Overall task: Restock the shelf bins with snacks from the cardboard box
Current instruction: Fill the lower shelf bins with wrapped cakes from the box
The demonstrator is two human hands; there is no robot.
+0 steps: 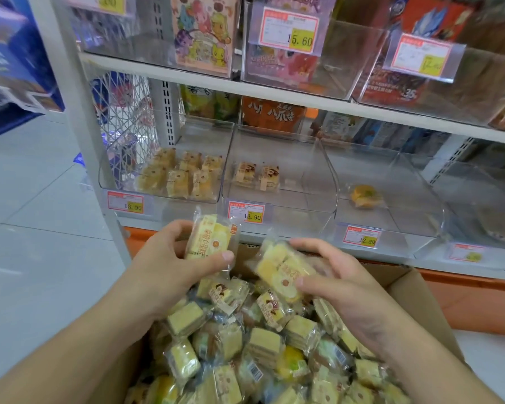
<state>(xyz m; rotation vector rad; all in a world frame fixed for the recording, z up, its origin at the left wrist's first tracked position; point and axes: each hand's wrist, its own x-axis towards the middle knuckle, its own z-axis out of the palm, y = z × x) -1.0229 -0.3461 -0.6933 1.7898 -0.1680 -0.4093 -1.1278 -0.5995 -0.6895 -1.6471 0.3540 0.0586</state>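
A cardboard box (414,290) full of several wrapped yellow cake snacks (263,345) sits below the shelf. My left hand (169,263) grips one upright snack packet (209,239) above the box. My right hand (341,281) grips another packet (280,266), tilted, over the box's far side. Just behind stand clear shelf bins: the left bin (114,182) holds several yellow cakes, the middle bin (318,196) holds two packets, the right bin (420,217) holds one orange-yellow snack (365,195).
Price tags (247,212) hang on the bin fronts. Upper shelves (274,91) carry boxed snacks in clear bins. A white upright post (94,158) bounds the shelf on the left, with grey floor (35,228) beyond it. An orange base (473,304) runs under the shelf.
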